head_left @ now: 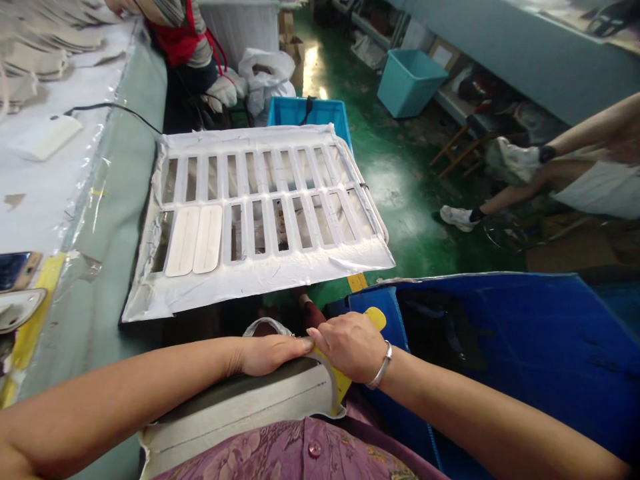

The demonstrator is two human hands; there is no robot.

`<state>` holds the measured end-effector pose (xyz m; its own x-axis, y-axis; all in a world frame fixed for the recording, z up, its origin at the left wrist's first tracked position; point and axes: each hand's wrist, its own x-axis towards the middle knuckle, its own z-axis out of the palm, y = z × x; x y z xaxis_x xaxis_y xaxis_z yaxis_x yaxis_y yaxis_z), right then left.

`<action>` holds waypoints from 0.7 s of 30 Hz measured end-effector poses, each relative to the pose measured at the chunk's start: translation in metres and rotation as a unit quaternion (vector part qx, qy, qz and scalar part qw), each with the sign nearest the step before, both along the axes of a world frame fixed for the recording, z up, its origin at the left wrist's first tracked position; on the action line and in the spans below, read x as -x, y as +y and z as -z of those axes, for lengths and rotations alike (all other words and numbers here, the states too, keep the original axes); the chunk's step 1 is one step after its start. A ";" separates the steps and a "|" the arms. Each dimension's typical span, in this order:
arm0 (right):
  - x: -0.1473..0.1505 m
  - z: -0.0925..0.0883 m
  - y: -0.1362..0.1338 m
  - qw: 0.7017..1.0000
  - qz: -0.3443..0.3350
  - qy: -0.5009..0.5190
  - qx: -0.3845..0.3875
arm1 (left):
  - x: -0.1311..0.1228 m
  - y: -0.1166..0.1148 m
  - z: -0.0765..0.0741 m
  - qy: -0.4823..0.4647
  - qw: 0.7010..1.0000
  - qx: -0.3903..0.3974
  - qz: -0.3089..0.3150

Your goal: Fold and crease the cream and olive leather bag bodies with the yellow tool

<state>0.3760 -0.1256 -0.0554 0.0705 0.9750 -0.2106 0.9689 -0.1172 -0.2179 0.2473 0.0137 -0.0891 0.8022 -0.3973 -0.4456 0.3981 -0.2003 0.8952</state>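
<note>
Across my lap lies a long off-white padded piece [250, 413] with a dark strip along its far edge and a thin dark line along its face. My left hand [273, 353] is closed over its far edge, thumb toward the right end, most fingers hidden. My right hand [353, 343] is a fist at that right end, beside my left thumb. It is wrapped round a flat yellow tool [375, 318] whose rounded end sticks out above the knuckles. More yellow shows below the hand, along the piece's curved end. The tool's exact kind is hidden.
Ahead stands a white cloth-covered slotted frame [260, 267] bearing two pale rounded pads [195, 240]. A covered worktable [135, 100] runs along the left. Dark-blue sheeting [510, 360] is at right. Two other people sit farther off, near a teal bin [410, 83].
</note>
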 end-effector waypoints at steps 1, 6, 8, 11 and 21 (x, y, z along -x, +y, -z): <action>0.002 0.000 -0.001 1.000 0.010 0.000 0.003 | -0.001 0.000 -0.002 -0.008 1.000 0.005 0.009; 0.011 0.001 -0.001 0.998 0.063 0.018 0.021 | -0.007 0.003 -0.003 -0.045 0.999 0.018 0.016; 0.010 0.001 0.000 0.996 0.081 0.021 0.035 | -0.008 0.005 -0.006 -0.029 1.000 -0.002 0.004; -0.003 -0.005 -0.003 0.992 0.096 0.053 0.061 | -0.007 0.012 -0.016 0.019 0.999 -0.027 -0.003; -0.013 -0.061 0.009 0.671 0.222 0.673 -0.216 | 0.006 0.019 -0.043 0.018 0.999 -0.022 -0.025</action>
